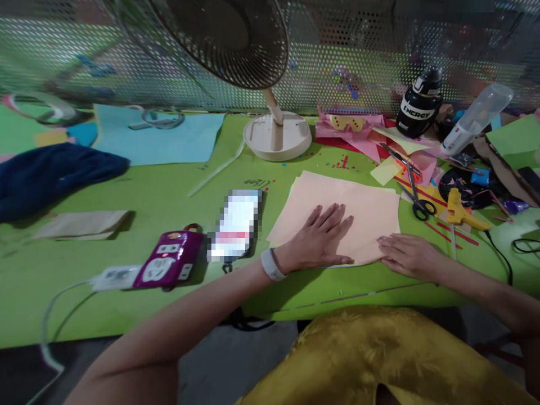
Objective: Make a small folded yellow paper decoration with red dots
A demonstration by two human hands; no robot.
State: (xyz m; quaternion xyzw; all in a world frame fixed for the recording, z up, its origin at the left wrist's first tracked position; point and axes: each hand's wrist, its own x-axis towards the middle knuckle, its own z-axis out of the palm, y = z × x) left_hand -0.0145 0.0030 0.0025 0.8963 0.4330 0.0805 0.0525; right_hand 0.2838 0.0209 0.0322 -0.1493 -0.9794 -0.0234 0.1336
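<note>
A peach sheet of paper (pixel 363 205) lies on the green table (pixel 147 202) in front of me. My left hand (pixel 320 239) rests flat on the paper with its fingers stretched out, a white band at the wrist. At the sheet's near right corner my right hand (pixel 407 256) presses down with fingers extended and close together. Neither hand holds anything.
A phone (pixel 236 225), a purple power bank (pixel 171 260) and a white plug lie to the left. A fan base (pixel 277 135) stands behind. Scissors (pixel 415 197), a yellow glue gun (pixel 462 209), paper scraps, a black bottle (pixel 419 104) and a clear bottle crowd the right.
</note>
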